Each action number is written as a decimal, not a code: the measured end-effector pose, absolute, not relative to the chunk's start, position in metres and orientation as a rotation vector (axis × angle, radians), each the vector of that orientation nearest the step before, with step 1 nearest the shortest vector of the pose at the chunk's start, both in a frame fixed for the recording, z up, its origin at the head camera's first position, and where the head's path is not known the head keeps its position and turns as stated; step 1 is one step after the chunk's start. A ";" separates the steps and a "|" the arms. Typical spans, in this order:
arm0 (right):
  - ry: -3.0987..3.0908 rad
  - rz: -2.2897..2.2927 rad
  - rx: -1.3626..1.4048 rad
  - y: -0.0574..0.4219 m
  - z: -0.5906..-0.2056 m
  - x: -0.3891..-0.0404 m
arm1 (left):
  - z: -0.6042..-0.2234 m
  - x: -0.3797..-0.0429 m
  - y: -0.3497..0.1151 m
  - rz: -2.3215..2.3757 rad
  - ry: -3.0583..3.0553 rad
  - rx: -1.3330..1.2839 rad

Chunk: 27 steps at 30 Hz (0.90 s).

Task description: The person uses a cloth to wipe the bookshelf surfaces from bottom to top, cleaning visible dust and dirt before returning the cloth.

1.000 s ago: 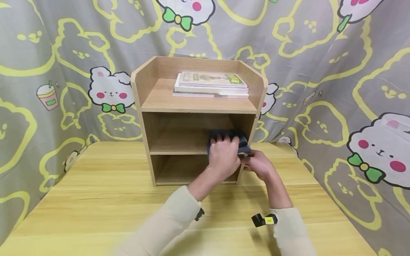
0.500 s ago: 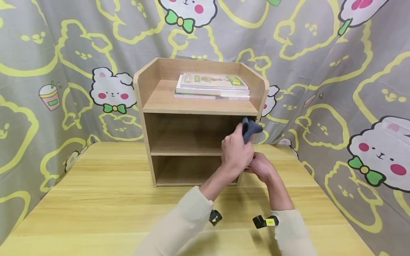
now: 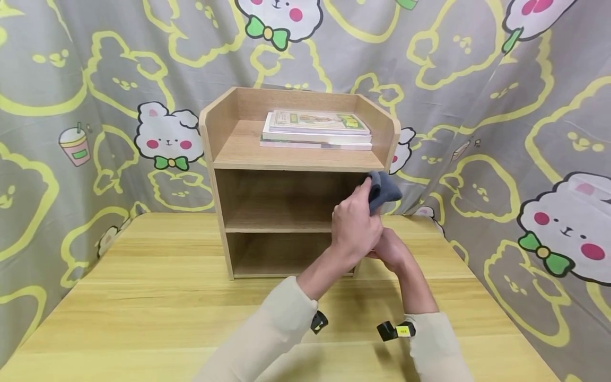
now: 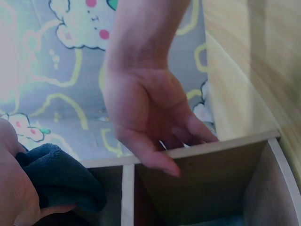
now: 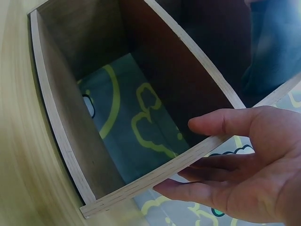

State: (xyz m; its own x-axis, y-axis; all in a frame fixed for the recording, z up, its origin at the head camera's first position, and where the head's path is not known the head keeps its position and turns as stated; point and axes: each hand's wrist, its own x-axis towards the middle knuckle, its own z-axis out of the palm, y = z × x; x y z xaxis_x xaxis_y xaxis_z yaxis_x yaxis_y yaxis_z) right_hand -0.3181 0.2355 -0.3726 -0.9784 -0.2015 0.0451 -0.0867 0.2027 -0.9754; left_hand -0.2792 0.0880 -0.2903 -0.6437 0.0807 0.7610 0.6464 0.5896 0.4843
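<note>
In the head view my left hand (image 3: 355, 225) grips a folded dark blue-grey cloth (image 3: 384, 191) against the front edge of the right side panel, just below the top board of a small wooden shelf unit (image 3: 296, 167). The left wrist view has the cloth (image 4: 61, 176) bunched beside my left hand (image 4: 16, 188) at the lower left. Lower on the same panel, my right hand (image 3: 392, 249) holds the edge. Its thumb lies inside and its fingers outside in the right wrist view, where the cloth (image 5: 277, 44) appears beyond the middle board.
Several books (image 3: 315, 130) lie stacked on the unit's top. The unit stands toward the back of a wood-grain table (image 3: 157, 302). A grey cartoon-printed curtain (image 3: 458, 106) hangs behind and along both sides.
My left hand has taken the cloth from the middle board up and right to the side panel's front edge, then slightly farther outward. The right hand stays at the panel.
</note>
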 end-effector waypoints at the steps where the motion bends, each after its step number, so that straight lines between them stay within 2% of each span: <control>1: 2.346 -1.905 -0.271 0.235 -0.373 -0.318 | -0.291 -0.281 0.088 -1.026 -2.107 -0.579; 18: 2.414 -1.774 -0.138 0.229 -0.370 -0.319 | -0.293 -0.306 0.078 -1.334 -2.191 -0.490; 27: 2.408 -1.806 -0.115 0.229 -0.370 -0.320 | -0.298 -0.325 0.077 -1.432 -2.383 -0.330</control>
